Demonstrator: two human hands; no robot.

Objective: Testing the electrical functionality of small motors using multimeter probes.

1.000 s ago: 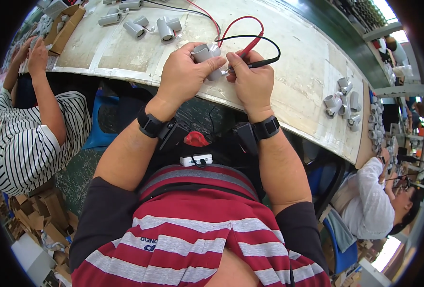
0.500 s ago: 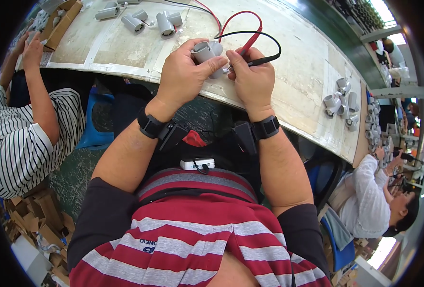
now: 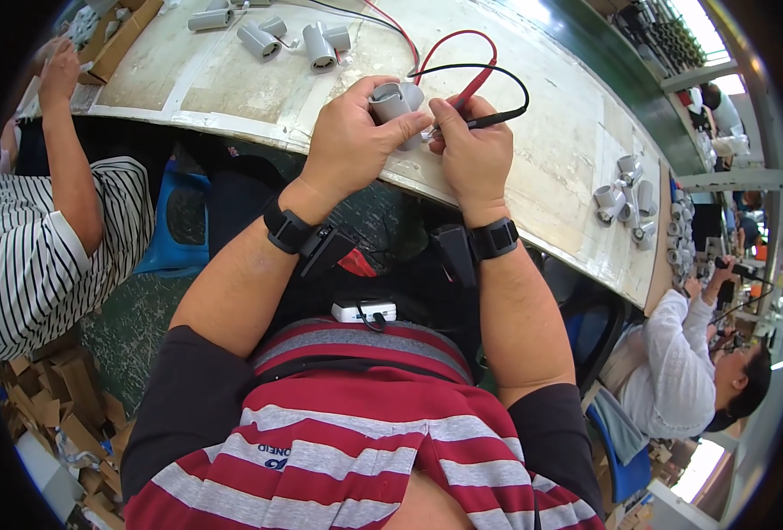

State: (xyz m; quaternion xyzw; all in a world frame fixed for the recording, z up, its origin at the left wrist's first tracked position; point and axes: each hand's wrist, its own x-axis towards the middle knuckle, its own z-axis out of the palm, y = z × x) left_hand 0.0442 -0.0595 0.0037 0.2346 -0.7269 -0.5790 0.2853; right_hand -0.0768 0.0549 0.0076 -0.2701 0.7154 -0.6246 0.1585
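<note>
My left hand (image 3: 349, 141) is wrapped round a grey plastic fitting with a round open end (image 3: 389, 103), held just above the table's near edge. Pinched together in my right hand (image 3: 478, 163) are a red test probe (image 3: 474, 85) and a black test probe (image 3: 499, 117). Their tips point left toward the lower side of the fitting, close to my left thumb; whether they touch it I cannot tell. From the probes' back ends, a red and a black lead loop over the table.
Several grey fittings (image 3: 321, 55) lie at the far left of the worn white table (image 3: 533, 155), and another cluster (image 3: 625, 199) at the right. A cardboard box (image 3: 119, 44) stands far left beside a person in stripes (image 3: 51, 256). A person in white (image 3: 674, 367) sits at the right.
The whole view has shifted slightly. Both hands keep their hold on the fitting and probes, with barely any movement between them. At the right, the person in white has raised a hand a little.
</note>
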